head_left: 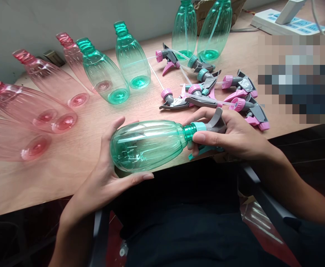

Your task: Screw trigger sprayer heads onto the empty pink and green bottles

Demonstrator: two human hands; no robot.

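A clear green spray bottle (148, 146) lies nearly level in front of me, its base to the left and its neck to the right. My left hand (107, 167) is wrapped round the base, thumb below and fingers above. At the neck sits a grey trigger sprayer head (216, 124) with a light teal collar (200, 127). My right hand (235, 135) grips this head, the thumb pressed on the collar. Parts of the right fingers are hidden behind the sprayer. Just beyond my hands lie several loose sprayer heads with pink collars (167, 94) or teal collars (203, 74).
Several pink bottles (51, 81) without heads stand at the left. Two headless green bottles (133, 55) stand at mid-table. At the back, two green bottles (214, 29) have tubes inside. A white power strip (287, 24) lies back right. The wooden table's (76, 178) front edge is close to me.
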